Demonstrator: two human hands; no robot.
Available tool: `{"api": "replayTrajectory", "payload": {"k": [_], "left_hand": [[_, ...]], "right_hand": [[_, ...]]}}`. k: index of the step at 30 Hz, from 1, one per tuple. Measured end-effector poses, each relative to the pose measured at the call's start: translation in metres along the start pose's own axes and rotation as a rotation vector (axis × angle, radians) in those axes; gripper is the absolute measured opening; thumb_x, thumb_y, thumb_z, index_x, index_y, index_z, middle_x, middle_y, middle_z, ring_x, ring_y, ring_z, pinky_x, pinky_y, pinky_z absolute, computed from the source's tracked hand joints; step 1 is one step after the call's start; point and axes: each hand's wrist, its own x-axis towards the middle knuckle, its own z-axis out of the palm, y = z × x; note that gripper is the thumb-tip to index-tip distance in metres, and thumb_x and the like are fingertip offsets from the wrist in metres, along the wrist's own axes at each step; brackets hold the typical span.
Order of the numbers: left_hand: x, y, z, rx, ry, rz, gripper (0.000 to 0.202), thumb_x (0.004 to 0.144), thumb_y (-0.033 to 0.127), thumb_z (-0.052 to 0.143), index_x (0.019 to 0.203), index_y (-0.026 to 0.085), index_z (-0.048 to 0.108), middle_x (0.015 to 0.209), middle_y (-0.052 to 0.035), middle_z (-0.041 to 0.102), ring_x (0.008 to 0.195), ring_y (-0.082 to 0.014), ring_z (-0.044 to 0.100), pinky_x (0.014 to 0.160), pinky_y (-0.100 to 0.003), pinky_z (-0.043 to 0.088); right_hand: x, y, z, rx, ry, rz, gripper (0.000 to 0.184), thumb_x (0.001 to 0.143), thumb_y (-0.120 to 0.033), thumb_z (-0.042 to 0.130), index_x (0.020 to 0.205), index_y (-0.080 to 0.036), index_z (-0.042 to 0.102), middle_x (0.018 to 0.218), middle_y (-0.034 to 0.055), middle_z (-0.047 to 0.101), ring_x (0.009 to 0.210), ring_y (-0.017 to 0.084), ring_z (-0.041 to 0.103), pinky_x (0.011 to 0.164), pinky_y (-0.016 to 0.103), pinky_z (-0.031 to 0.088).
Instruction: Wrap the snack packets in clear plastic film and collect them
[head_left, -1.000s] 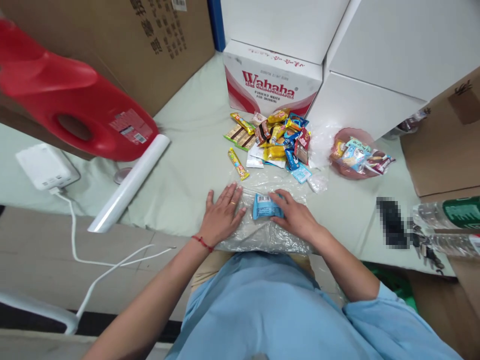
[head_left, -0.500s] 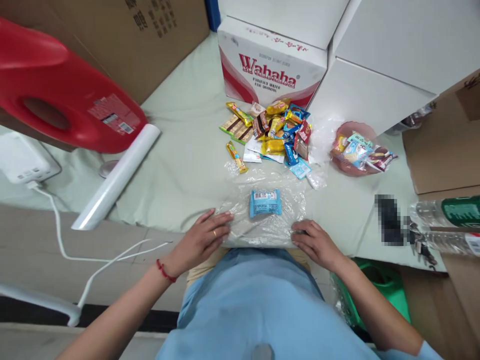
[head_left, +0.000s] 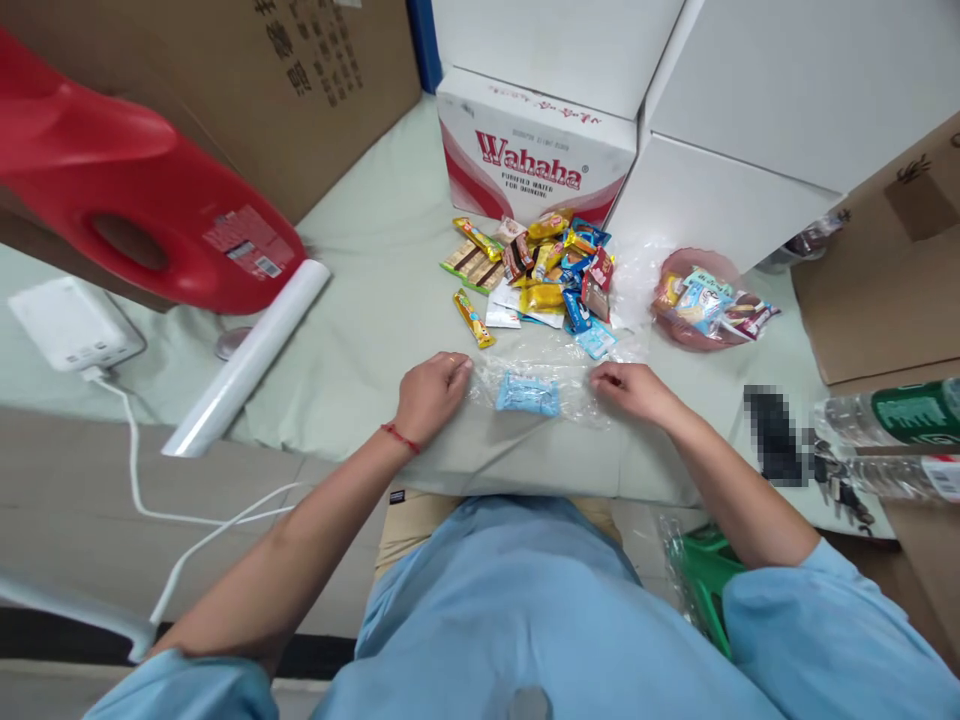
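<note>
1. Left hand: fingers curled in, thumb against them, pinching the left edge of the clear film.
2. Right hand: also curled nearly closed, gripping the film's right edge.
3. Blue packet: one, lying flat between both hands, touched by neither; film around it, exact layering hard to tell.
4. Counts: two hands, one film piece, one packet in it. Snack pile: many pieces overlapping, can't count reliably. One yellow stick snack at its near-left side, just beyond the left hand.
5. Pile sits right behind the film, in front of one Wahaha box. All on the green cloth.
6. Right side: one pink bowl with several wrapped snacks, two clear bottles on their sides, keys, one pixelated dark object.
7. Left side: one red jug, one white roll lying slanted beside it, one white power bank with cable plugged in.
8. Big cardboard box behind the jug, more cardboard far right.
</note>
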Motion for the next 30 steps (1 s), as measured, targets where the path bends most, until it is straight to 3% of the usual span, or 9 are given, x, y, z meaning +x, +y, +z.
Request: {"api": "replayTrajectory", "payload": {"k": [3,6,9,11,14,20,25,27,30], "left_hand": [[0.002,0.0,0.009,-0.075,0.059,0.037,0.036,0.102,0.039,0.044,0.1,0.02,0.075,0.113,-0.0109,0.077,0.102,-0.025,0.071,0.09,-0.037,0.055],[-0.003,0.0,0.012,-0.168,0.135,0.101,0.034,0.103,0.039,0.046,0.103,0.02,0.074,0.117,-0.01,0.074,0.107,-0.0219,0.07,0.095,-0.035,0.055],[-0.009,0.001,0.011,-0.169,0.197,0.1,0.034,0.104,0.04,0.047,0.105,0.02,0.075,0.119,-0.0101,0.071,0.107,-0.0209,0.069,0.095,-0.035,0.056],[-0.012,0.001,0.01,-0.149,0.231,0.118,0.034,0.104,0.04,0.048,0.107,0.02,0.075,0.121,-0.0104,0.068,0.108,-0.0207,0.068,0.094,-0.035,0.056],[-0.014,0.003,0.01,-0.117,0.275,0.159,0.032,0.104,0.038,0.049,0.111,0.02,0.074,0.123,-0.0108,0.065,0.105,-0.0203,0.067,0.091,-0.034,0.056],[-0.005,0.01,0.012,0.035,0.364,0.154,0.027,0.098,0.04,0.06,0.112,0.022,0.074,0.13,-0.0136,0.061,0.114,-0.0283,0.059,0.1,-0.045,0.05],[0.022,0.017,0.024,-0.096,0.293,-0.036,0.093,0.08,0.044,0.079,0.158,0.018,0.036,0.154,-0.0218,0.046,0.121,-0.0321,0.059,0.103,-0.048,0.049],[0.031,0.017,0.027,-0.155,0.185,-0.145,0.098,0.078,0.038,0.079,0.16,0.015,0.031,0.142,-0.0207,0.058,0.107,-0.0288,0.066,0.094,-0.043,0.053],[0.039,0.016,0.027,-0.154,0.053,-0.232,0.069,0.081,0.028,0.071,0.146,0.016,0.051,0.103,-0.0082,0.075,0.092,-0.0268,0.07,0.083,-0.037,0.052]], "right_hand": [[0.017,-0.012,-0.013,-0.256,0.031,-0.01,0.029,0.097,-0.037,0.06,0.113,-0.018,0.076,0.101,0.0107,0.076,0.085,0.023,0.066,0.075,0.031,0.047],[0.038,-0.04,-0.019,-0.352,0.137,-0.22,0.033,0.099,-0.031,0.06,0.127,-0.019,0.072,0.119,0.0142,0.072,0.107,0.029,0.062,0.091,0.038,0.048],[0.073,-0.066,-0.008,-0.374,0.103,-0.446,0.05,0.091,-0.024,0.072,0.14,-0.02,0.065,0.137,0.0152,0.063,0.124,0.033,0.051,0.102,0.044,0.044],[0.1,-0.077,0.004,-0.377,0.029,-0.534,0.053,0.086,-0.024,0.078,0.138,-0.022,0.068,0.145,0.0144,0.059,0.128,0.034,0.046,0.106,0.046,0.04],[0.136,-0.087,0.015,-0.34,-0.1,-0.615,0.024,0.091,-0.028,0.073,0.114,-0.021,0.079,0.133,0.0112,0.068,0.126,0.031,0.049,0.107,0.043,0.036],[0.165,-0.117,0.015,-0.34,-0.169,-0.459,0.031,0.102,-0.033,0.053,0.099,-0.014,0.077,0.093,0.0073,0.075,0.086,0.02,0.06,0.079,0.03,0.034],[0.162,-0.137,0.016,-0.305,-0.103,-0.383,0.032,0.104,-0.032,0.052,0.099,-0.013,0.077,0.092,0.0069,0.074,0.08,0.017,0.058,0.071,0.027,0.032],[0.157,-0.135,0.016,-0.201,-0.101,-0.411,0.034,0.106,-0.034,0.05,0.107,-0.011,0.076,0.091,0.0059,0.073,0.08,0.016,0.058,0.073,0.025,0.034],[0.149,-0.118,0.011,-0.103,-0.141,-0.385,0.047,0.101,-0.042,0.062,0.133,-0.008,0.066,0.093,0.006,0.073,0.081,0.016,0.061,0.074,0.024,0.038]]}}
